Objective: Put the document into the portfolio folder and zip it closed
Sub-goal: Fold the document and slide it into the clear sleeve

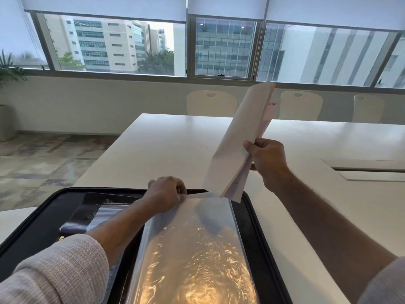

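One black portfolio folder (258, 227) lies open on the white table (166, 145), a clear plastic sleeve (192, 244) running lengthwise away from the person. The document (238, 148) stands tilted above the sleeve's far end, its lower corner touching the mouth. The right hand (268, 160) pinches its near edge; the left hand (167, 193) pinches the sleeve's lip.

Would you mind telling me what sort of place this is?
Probably an office meeting room: a long white table, matching chairs along its far side, and wide windows facing office blocks.
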`<state>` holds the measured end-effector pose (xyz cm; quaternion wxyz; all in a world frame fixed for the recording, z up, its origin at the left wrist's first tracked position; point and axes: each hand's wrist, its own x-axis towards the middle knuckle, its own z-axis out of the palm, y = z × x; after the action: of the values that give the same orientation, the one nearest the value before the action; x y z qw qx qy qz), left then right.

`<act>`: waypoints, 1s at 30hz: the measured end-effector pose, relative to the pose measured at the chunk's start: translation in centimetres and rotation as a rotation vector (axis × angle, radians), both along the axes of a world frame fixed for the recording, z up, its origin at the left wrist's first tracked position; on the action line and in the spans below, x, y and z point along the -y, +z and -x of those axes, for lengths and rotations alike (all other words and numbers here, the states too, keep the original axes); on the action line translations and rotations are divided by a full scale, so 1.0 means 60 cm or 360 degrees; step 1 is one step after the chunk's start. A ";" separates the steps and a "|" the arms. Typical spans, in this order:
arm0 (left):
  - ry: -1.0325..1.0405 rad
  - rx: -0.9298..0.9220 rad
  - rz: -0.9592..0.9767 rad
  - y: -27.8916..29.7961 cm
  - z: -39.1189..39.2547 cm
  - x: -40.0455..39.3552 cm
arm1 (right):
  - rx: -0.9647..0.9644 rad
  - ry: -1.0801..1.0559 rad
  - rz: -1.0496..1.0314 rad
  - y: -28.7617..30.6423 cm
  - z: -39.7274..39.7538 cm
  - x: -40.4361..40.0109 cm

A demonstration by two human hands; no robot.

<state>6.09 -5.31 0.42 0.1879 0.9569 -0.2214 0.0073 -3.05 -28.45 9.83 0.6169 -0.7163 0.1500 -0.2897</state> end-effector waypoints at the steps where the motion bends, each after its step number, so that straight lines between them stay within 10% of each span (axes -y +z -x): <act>1: -0.0006 0.0007 0.0017 -0.001 -0.001 -0.001 | 0.0011 -0.0001 -0.0019 -0.001 -0.001 0.001; 30: 0.0048 0.0038 0.0577 0.011 0.023 -0.019 | 0.0031 0.0228 -0.0332 -0.028 -0.056 -0.048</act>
<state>4.70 -4.17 1.09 0.3545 0.9104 -0.2043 0.0612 0.34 -25.58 8.17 0.7086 -0.6543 0.1218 -0.2345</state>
